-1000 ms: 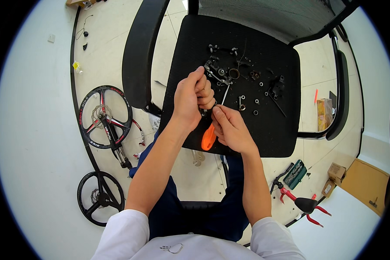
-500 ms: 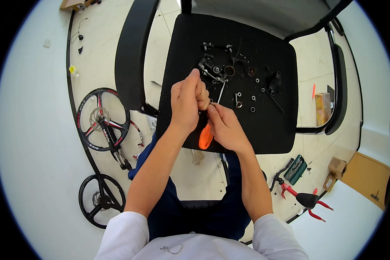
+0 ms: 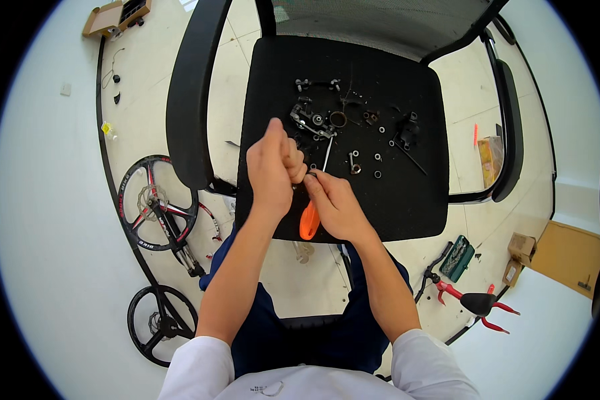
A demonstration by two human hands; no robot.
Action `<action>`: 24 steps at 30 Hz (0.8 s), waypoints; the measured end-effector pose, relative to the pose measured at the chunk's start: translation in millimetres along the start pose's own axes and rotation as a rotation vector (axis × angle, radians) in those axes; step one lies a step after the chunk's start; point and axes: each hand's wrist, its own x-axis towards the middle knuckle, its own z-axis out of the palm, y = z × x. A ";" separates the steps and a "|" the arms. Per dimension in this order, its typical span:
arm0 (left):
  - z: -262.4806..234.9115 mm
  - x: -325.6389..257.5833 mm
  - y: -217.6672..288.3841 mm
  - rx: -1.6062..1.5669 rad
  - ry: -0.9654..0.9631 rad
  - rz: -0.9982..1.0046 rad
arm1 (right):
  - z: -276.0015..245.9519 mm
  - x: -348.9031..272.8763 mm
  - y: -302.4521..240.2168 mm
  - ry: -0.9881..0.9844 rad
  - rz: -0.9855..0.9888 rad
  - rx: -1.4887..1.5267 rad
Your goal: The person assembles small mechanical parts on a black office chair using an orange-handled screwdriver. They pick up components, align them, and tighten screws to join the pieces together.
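Note:
Over the near part of the black chair seat (image 3: 400, 207), my left hand (image 3: 271, 170) is curled into a fist with its thumb up; what it grips, if anything, is hidden. Close against it, my right hand (image 3: 338, 203) pinches a small dark part (image 3: 312, 175) between thumb and fingers. Below the hands lies a screwdriver (image 3: 309, 221) with an orange handle, its shaft pointing away from me. Beyond its tip sit a metal clamp-like mechanism (image 3: 311, 121) and a ring (image 3: 338, 119). A bolt (image 3: 352, 160) and several small washers (image 3: 378, 157) lie to the right.
A black bracket-like part (image 3: 410, 130) lies on the seat's right side. Chair armrests (image 3: 197, 93) flank the seat. On the floor are spoked wheels (image 3: 159, 203) at left, a green case (image 3: 457, 259), a red frame part (image 3: 450, 290) and cardboard boxes (image 3: 522, 248) at right.
The view has shifted, so the seat and its parts appear lower and slightly left. My hands stay together in much the same grip over the screwdriver.

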 end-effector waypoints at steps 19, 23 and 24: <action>-3.8 6.0 -2.7 0.108 -0.074 0.062 | 0.5 -0.4 -6.8 0.085 0.128 0.086; 14.6 3.0 -4.5 0.087 0.032 0.135 | -2.4 -1.3 -4.4 0.139 0.097 0.084; 19.9 2.3 -5.4 0.075 0.099 0.166 | -3.5 -0.9 -5.1 0.158 0.080 0.050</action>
